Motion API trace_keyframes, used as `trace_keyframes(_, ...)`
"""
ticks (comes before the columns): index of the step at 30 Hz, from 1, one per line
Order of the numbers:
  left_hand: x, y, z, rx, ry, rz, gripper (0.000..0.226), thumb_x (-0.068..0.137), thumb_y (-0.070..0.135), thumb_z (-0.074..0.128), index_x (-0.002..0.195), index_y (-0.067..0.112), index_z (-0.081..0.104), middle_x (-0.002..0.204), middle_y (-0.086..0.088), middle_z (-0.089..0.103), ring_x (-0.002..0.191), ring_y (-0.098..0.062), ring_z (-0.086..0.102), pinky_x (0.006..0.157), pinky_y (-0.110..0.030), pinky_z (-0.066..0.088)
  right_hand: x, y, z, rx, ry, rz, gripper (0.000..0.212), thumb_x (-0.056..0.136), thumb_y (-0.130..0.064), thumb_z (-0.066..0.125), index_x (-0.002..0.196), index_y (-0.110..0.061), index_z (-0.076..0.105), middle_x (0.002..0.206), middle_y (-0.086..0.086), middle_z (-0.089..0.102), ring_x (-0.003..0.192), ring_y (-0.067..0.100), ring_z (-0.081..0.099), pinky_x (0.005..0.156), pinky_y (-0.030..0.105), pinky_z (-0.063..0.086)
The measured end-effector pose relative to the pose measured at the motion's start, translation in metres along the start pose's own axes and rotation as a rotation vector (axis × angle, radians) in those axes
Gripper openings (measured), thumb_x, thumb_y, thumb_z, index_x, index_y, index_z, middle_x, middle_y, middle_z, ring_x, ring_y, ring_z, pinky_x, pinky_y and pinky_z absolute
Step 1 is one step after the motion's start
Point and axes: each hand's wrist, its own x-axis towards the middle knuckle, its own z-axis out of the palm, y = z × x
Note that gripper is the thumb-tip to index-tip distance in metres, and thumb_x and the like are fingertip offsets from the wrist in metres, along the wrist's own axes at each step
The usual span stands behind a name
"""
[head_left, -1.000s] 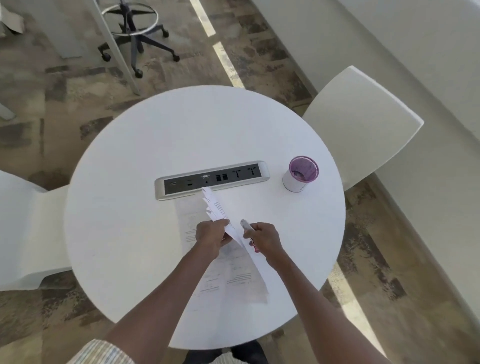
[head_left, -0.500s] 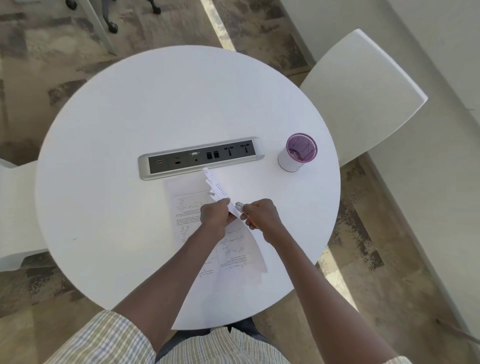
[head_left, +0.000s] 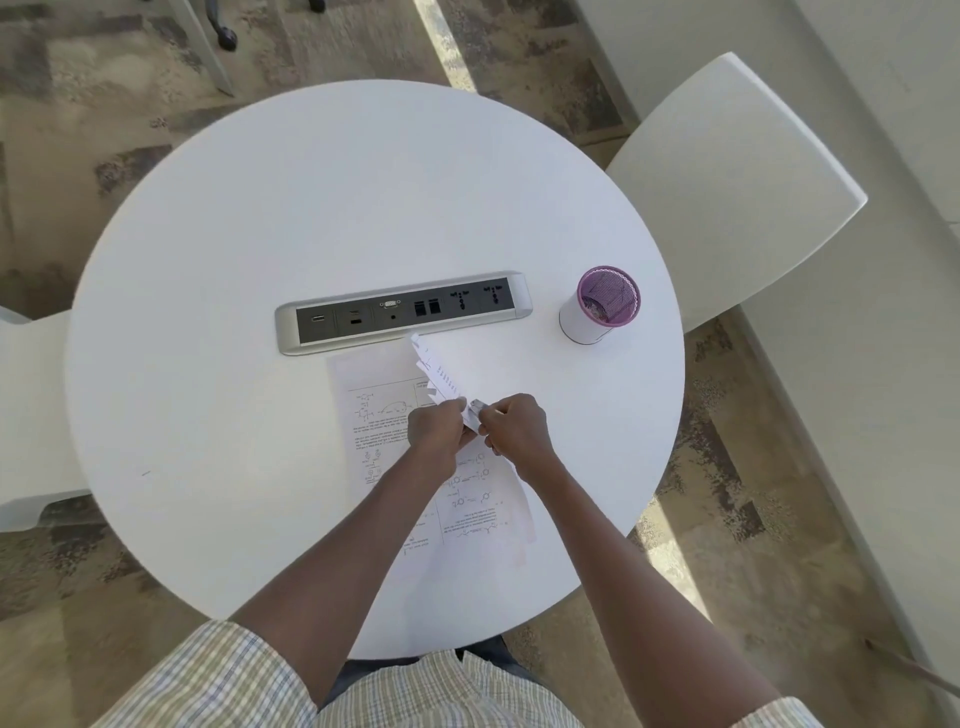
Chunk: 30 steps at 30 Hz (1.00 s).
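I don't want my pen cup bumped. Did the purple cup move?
No. The purple cup stands the same short gap to the right of the socket strip's end as before; only the camera view shifted.

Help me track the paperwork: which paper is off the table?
The fanned bundle, gripped by the left hand, tilts up toward the socket strip; the printed sheet lies flat on the table.

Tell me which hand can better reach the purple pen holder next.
Right, probably: the purple pen holder stands nearer the right hand, which holds only a small grey tool, while the left hand grips the folded papers.
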Motion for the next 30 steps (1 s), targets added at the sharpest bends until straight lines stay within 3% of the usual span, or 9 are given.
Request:
trace_keyframes(3, 0.002, -0.001, 0.0, 0.026, 0.015, 0.007, 0.01, 0.089, 0.003, 0.067, 0.097, -0.001, 0.072, 0.091, -0.015, 0.075, 0.076, -0.024, 0.074, 0.07, -0.032, 0.063, -0.004, -0.003, 0.005, -0.089, 0.02, -0.049, 0.03, 0.086, -0.013, 0.053, 0.06, -0.004, 0.04, 0.06, 0.01, 0.04, 0.054, 0.022, 0.034, 0.051, 0.029, 0.029)
trace_keyframes(6, 0.004, -0.004, 0.001, 0.072, 0.05, 0.014, 0.011, 0.088, 0.005, 0.068, 0.077, 0.007, 0.069, 0.082, -0.011, 0.072, 0.069, -0.022, 0.069, 0.067, -0.028, 0.06, -0.006, -0.002, 0.013, -0.194, 0.053, -0.078, 0.04, 0.087, -0.011, 0.051, 0.058, -0.015, 0.024, 0.056, 0.0, 0.028, 0.048, 0.017, 0.023, 0.045, 0.027, 0.019)
trace_keyframes(13, 0.003, -0.015, -0.003, 0.101, 0.061, 0.031, 0.021, 0.087, 0.009, 0.07, 0.101, -0.006, 0.071, 0.1, -0.02, 0.075, 0.095, -0.033, 0.073, 0.093, -0.048, 0.059, -0.003, 0.003, 0.022, -0.168, 0.069, -0.03, 0.042, 0.09, -0.014, 0.053, 0.056, -0.014, 0.027, 0.056, 0.002, 0.033, 0.048, 0.019, 0.031, 0.047, 0.027, 0.025)
trace_keyframes(16, 0.003, -0.016, -0.004, 0.108, 0.057, 0.037, 0.024, 0.087, 0.008, 0.07, 0.106, -0.006, 0.07, 0.104, -0.019, 0.074, 0.1, -0.034, 0.072, 0.094, -0.051, 0.058, -0.002, 0.005, 0.023, -0.091, 0.068, 0.002, 0.041, 0.089, -0.012, 0.053, 0.055, -0.013, 0.029, 0.055, 0.005, 0.036, 0.051, 0.024, 0.036, 0.052, 0.03, 0.032)
trace_keyframes(20, 0.002, -0.016, -0.005, 0.162, 0.064, 0.058, 0.023, 0.088, 0.01, 0.07, 0.106, -0.004, 0.071, 0.103, -0.018, 0.075, 0.098, -0.034, 0.073, 0.091, -0.05, 0.059, -0.007, 0.004, 0.022, -0.277, 0.038, -0.095, 0.04, 0.092, -0.011, 0.049, 0.056, -0.014, 0.031, 0.057, 0.001, 0.039, 0.05, 0.018, 0.034, 0.045, 0.029, 0.023)
trace_keyframes(23, 0.002, -0.016, -0.006, 0.185, 0.07, 0.052, 0.018, 0.088, 0.012, 0.071, 0.099, -0.002, 0.072, 0.102, -0.016, 0.075, 0.097, -0.033, 0.073, 0.09, -0.049, 0.06, -0.012, 0.005, 0.022, -0.404, 0.012, -0.199, 0.039, 0.094, -0.005, 0.044, 0.057, -0.013, 0.033, 0.061, 0.004, 0.041, 0.06, 0.025, 0.038, 0.049, 0.03, 0.028)
trace_keyframes(26, 0.004, -0.018, -0.009, 0.182, 0.057, 0.038, 0.017, 0.088, 0.011, 0.071, 0.098, -0.002, 0.072, 0.101, -0.017, 0.075, 0.095, -0.032, 0.074, 0.091, -0.05, 0.059, -0.008, 0.007, 0.022, -0.296, 0.013, -0.079, 0.027, 0.095, -0.014, 0.047, 0.069, -0.01, 0.045, 0.068, 0.004, 0.044, 0.061, 0.021, 0.04, 0.055, 0.028, 0.033)
trace_keyframes(28, 0.005, -0.018, -0.01, 0.168, 0.047, 0.034, 0.021, 0.088, 0.011, 0.071, 0.102, -0.004, 0.071, 0.103, -0.018, 0.075, 0.098, -0.033, 0.073, 0.094, -0.05, 0.058, -0.004, 0.009, 0.022, -0.178, 0.043, -0.043, 0.038, 0.094, -0.015, 0.051, 0.059, -0.01, 0.037, 0.058, 0.004, 0.038, 0.051, 0.019, 0.034, 0.048, 0.027, 0.028)
trace_keyframes(30, 0.005, -0.02, -0.01, 0.155, 0.038, 0.036, 0.022, 0.088, 0.01, 0.071, 0.104, -0.005, 0.07, 0.106, -0.02, 0.074, 0.101, -0.035, 0.072, 0.096, -0.051, 0.057, -0.003, 0.007, 0.022, -0.037, 0.043, 0.021, 0.038, 0.093, -0.016, 0.056, 0.059, -0.005, 0.044, 0.058, 0.011, 0.044, 0.049, 0.024, 0.038, 0.051, 0.028, 0.033)
